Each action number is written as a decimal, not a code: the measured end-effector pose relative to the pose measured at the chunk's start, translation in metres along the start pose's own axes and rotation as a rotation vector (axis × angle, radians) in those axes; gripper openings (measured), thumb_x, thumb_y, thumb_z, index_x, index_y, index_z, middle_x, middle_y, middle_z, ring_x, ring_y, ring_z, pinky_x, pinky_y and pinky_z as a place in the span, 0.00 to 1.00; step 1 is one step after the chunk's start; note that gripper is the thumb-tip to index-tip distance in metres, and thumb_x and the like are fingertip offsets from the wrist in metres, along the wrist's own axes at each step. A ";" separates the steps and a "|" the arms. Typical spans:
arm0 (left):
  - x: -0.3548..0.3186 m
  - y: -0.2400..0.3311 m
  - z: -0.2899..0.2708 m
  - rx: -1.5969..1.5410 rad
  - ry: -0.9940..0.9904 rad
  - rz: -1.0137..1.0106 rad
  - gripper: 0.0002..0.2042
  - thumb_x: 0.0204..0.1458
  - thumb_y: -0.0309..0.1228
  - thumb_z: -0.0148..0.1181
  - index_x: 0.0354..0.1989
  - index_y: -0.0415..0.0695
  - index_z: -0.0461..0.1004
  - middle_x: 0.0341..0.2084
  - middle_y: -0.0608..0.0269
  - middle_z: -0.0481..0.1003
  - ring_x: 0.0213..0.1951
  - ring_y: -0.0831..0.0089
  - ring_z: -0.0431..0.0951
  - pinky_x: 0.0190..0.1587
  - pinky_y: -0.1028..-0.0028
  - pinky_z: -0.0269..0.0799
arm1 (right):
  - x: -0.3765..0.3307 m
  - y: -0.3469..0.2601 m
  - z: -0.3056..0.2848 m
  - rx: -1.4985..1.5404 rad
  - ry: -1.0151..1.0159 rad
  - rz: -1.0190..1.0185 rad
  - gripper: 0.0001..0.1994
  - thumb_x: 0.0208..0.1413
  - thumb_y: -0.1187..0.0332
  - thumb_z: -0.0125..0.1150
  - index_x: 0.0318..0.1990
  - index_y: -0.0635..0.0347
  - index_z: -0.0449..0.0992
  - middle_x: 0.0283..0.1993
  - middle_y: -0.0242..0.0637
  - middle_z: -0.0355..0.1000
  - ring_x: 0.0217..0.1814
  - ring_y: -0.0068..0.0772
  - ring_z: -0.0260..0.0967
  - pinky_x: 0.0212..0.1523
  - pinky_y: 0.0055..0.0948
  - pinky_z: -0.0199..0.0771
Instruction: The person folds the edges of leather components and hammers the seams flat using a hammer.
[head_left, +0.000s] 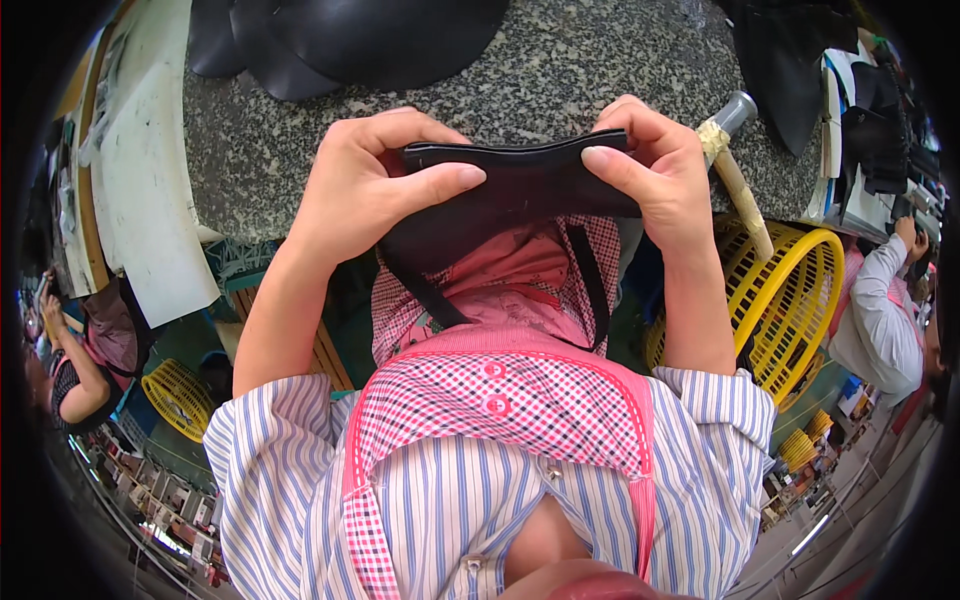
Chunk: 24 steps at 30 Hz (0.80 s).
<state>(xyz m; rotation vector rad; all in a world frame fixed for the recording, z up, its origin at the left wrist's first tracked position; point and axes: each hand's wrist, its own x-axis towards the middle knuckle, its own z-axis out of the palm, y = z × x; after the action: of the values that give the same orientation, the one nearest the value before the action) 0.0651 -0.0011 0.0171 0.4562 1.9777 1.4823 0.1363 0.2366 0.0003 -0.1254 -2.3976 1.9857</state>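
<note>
Both forearms are reaching forward, well apart, with the left hand (365, 180) and the right hand (662, 170) curling inward, thumbs in front and fingers bending behind. They are gripping a black leather-like piece (520, 185), which is spanning the space between them. A yellow basket (836, 262) is standing beside the right forearm; another basket (172, 392) is sitting beyond the left forearm, their contents not showing clearly.

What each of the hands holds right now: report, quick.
Left hand: closed, gripping the flat black leather-like piece by its left end.
Right hand: closed on its right end.
</note>
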 end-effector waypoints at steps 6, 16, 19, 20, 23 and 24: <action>-0.001 0.001 0.000 -0.400 -0.002 -0.233 0.06 0.43 0.26 0.65 0.27 0.38 0.76 0.21 0.65 0.76 0.23 0.84 0.73 0.25 0.86 0.68 | -0.005 -0.004 0.006 0.398 -0.088 0.201 0.07 0.45 0.72 0.65 0.25 0.60 0.71 0.24 0.21 0.66 0.26 0.09 0.59 0.27 0.13 0.59; 0.005 0.005 0.009 -0.421 0.014 -0.215 0.08 0.42 0.28 0.67 0.26 0.38 0.76 0.18 0.69 0.73 0.21 0.86 0.70 0.24 0.85 0.64 | -0.005 -0.008 0.002 0.414 -0.072 0.170 0.07 0.48 0.74 0.62 0.35 0.64 0.72 0.32 0.28 0.69 0.31 0.15 0.65 0.35 0.15 0.66; 0.004 0.014 0.014 -0.028 0.118 0.151 0.09 0.38 0.27 0.68 0.29 0.40 0.77 0.20 0.66 0.73 0.24 0.77 0.72 0.27 0.79 0.66 | -0.008 -0.023 -0.008 0.223 -0.129 0.145 0.22 0.48 0.70 0.62 0.51 0.63 0.67 0.40 0.33 0.70 0.43 0.23 0.67 0.46 0.22 0.66; 0.005 0.018 0.015 0.188 0.162 0.390 0.11 0.36 0.26 0.68 0.31 0.42 0.78 0.21 0.64 0.73 0.25 0.73 0.73 0.28 0.78 0.67 | -0.009 -0.025 -0.011 0.115 -0.138 0.095 0.24 0.47 0.69 0.63 0.53 0.61 0.66 0.42 0.34 0.69 0.46 0.23 0.67 0.48 0.23 0.65; 0.010 0.025 0.020 0.314 0.193 0.709 0.21 0.30 0.33 0.72 0.39 0.45 0.77 0.29 0.59 0.73 0.34 0.65 0.74 0.39 0.71 0.69 | -0.003 -0.038 -0.019 -0.115 -0.022 -0.069 0.22 0.45 0.74 0.62 0.51 0.61 0.69 0.43 0.34 0.69 0.44 0.22 0.66 0.48 0.21 0.64; 0.012 0.032 0.017 0.298 0.163 0.816 0.26 0.29 0.37 0.72 0.42 0.45 0.77 0.33 0.57 0.74 0.38 0.63 0.74 0.43 0.70 0.69 | -0.002 -0.048 -0.031 -0.077 0.026 -0.105 0.20 0.44 0.76 0.61 0.48 0.62 0.71 0.43 0.34 0.70 0.44 0.22 0.66 0.47 0.20 0.64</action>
<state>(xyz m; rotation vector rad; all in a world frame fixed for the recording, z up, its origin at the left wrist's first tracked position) 0.0644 0.0289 0.0413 1.4433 2.2802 1.7081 0.1387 0.2581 0.0536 -0.0256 -2.4117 1.8374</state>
